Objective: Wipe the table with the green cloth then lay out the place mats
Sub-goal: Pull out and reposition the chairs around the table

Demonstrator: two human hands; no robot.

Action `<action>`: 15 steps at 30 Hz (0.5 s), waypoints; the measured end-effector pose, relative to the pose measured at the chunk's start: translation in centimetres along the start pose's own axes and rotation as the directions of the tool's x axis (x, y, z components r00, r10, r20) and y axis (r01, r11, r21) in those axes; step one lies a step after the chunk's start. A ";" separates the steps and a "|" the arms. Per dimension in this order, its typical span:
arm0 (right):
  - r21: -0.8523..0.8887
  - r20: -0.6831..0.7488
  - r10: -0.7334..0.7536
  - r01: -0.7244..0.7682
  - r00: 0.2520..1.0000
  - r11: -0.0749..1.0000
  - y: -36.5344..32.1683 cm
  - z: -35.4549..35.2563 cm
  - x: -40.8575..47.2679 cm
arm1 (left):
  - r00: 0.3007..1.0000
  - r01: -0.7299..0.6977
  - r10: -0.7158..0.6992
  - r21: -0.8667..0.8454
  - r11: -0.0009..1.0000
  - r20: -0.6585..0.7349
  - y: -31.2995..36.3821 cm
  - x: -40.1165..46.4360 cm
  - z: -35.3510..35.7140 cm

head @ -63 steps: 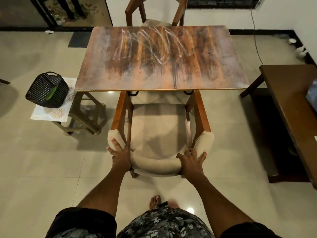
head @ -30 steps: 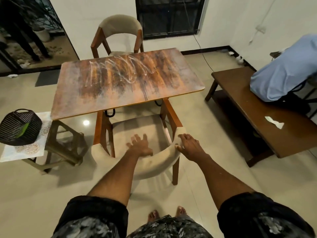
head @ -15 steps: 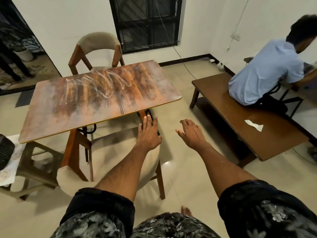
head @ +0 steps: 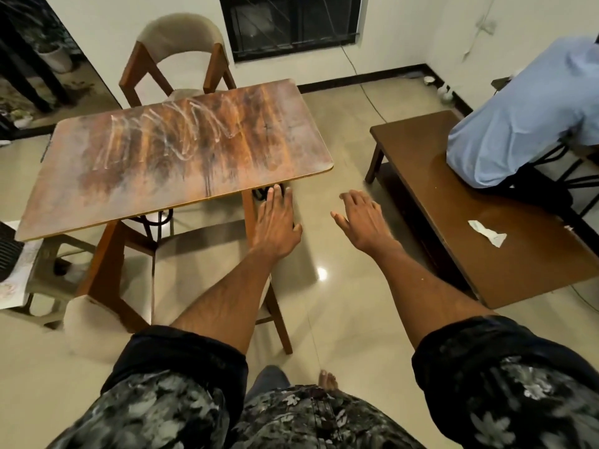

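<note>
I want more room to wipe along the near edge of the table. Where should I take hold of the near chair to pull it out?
Grip the near chair by its padded, curved backrest, coming from behind. It is the part nearest you, while the seat is tucked under the table. Both hands, left and right, are empty.

Both bare forearms stretched forward from the lower frame toward its centre. Left hand (head: 275,222) palm down, fingers extended and close together, pointing up-frame. Right hand (head: 364,222) just right of centre — palm down, fingers loosely spread and slightly curled, thumb out to the left. Neither holding anything — well apart from each other.
</note>
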State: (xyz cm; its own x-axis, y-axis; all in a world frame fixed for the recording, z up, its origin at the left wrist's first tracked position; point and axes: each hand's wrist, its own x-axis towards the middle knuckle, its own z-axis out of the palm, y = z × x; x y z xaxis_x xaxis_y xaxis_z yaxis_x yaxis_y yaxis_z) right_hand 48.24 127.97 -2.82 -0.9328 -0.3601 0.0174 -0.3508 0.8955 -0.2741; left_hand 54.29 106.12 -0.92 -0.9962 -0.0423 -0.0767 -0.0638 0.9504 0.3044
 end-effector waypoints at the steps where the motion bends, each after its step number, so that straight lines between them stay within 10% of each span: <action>1: 0.000 0.008 -0.006 0.006 1.000 1.000 0.5 0.1 0.5 | 1.000 0.004 -0.004 0.003 1.000 -0.003 0.1 0.4 0.3; 15: -0.018 0.079 -0.044 0.046 0.996 0.999 5.3 1.3 12.2 | 0.984 0.158 -0.152 -0.058 0.986 0.092 -1.5 13.1 4.1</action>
State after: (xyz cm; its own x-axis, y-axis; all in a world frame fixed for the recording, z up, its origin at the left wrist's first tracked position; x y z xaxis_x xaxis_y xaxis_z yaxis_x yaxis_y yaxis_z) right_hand 35.07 128.00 -5.29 -0.9069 -0.4188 -0.0462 -0.3945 0.8825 -0.2559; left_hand 41.60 105.36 -6.27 -0.9649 -0.1580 -0.2097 -0.2240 0.9122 0.3432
